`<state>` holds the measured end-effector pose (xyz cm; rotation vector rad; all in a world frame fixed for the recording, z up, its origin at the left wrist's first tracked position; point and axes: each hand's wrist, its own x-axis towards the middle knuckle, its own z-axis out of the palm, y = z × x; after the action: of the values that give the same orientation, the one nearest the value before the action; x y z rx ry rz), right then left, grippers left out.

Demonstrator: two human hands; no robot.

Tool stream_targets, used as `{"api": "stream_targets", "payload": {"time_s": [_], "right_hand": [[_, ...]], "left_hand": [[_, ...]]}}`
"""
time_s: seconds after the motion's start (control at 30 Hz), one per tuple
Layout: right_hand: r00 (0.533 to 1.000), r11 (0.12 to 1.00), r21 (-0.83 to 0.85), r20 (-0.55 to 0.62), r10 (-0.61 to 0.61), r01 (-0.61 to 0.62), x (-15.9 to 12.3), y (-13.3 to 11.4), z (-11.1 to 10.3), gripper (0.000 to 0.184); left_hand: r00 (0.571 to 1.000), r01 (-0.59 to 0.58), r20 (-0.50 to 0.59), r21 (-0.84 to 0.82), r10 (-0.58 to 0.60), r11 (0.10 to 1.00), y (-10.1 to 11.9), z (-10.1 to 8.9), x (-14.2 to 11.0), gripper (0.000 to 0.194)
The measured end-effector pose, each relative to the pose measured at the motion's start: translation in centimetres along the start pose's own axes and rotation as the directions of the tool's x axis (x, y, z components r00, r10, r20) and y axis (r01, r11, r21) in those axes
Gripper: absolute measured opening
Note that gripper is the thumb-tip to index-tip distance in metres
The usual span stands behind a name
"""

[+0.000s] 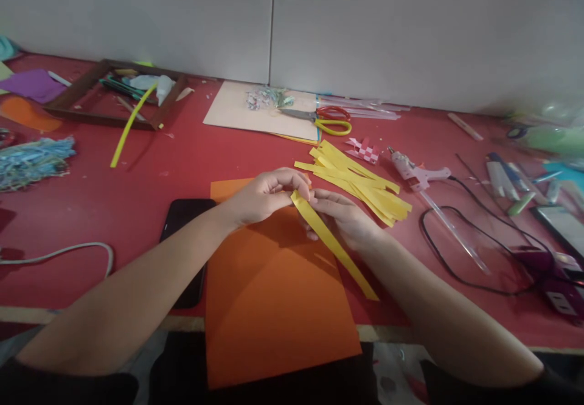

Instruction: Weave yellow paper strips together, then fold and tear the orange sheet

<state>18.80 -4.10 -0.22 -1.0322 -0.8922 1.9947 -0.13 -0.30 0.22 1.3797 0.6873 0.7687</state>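
Note:
A long yellow paper strip (337, 248) slants down to the right from my fingers, its upper end pinched between both hands. My left hand (269, 195) is closed, thumb and fingers on the strip's top end. Close against it, my right hand (340, 213) grips the same end, its lower fingers partly hidden behind the strip. Below the hands lies an orange paper sheet (274, 308), reaching past the table's front edge. Several more yellow strips (356, 180) sit in a loose pile just beyond my right hand.
Scissors (328, 118) rest on cream sheets (228, 110) at the back. A glue gun (415, 171) with a trailing cord stands right, near a woven pink-and-white paper piece (364, 149). A black phone (189, 228) lies under my left forearm. A wooden frame (75, 92) is back left.

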Motion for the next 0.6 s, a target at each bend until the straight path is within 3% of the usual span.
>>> {"api": "stream_targets", "payload": {"time_s": [0.17, 0.27, 0.33, 0.47, 0.6], "right_hand": [[0.988, 0.997, -0.005, -0.135, -0.078, 0.078, 0.32, 0.29, 0.02, 0.025], [0.974, 0.989, 0.021, -0.178, -0.138, 0.144, 0.64, 0.5, -0.08, 0.026], [0.978, 0.99, 0.039, -0.161, -0.131, 0.139, 0.75, 0.58, -0.15, 0.026], [0.989, 0.995, 0.05, -0.127, -0.078, 0.085, 0.75, 0.64, -0.21, 0.025], [0.979, 0.994, -0.008, -0.171, -0.108, 0.108, 0.77, 0.76, -0.24, 0.026]], "left_hand": [[0.97, 0.149, -0.143, -0.279, -0.195, 0.949, 0.06, 0.27, 0.39, 0.009], [0.963, 0.223, -0.051, -0.399, -0.264, 0.889, 0.17, 0.24, 0.39, 0.016], [0.96, 0.26, -0.002, -0.366, -0.28, 0.894, 0.13, 0.15, 0.25, 0.021], [0.947, 0.309, -0.016, -0.229, -0.321, 0.923, -0.06, -0.02, -0.04, 0.017], [0.941, 0.337, 0.032, -0.145, -0.336, 0.93, -0.02, 0.03, -0.11, 0.015]]}}
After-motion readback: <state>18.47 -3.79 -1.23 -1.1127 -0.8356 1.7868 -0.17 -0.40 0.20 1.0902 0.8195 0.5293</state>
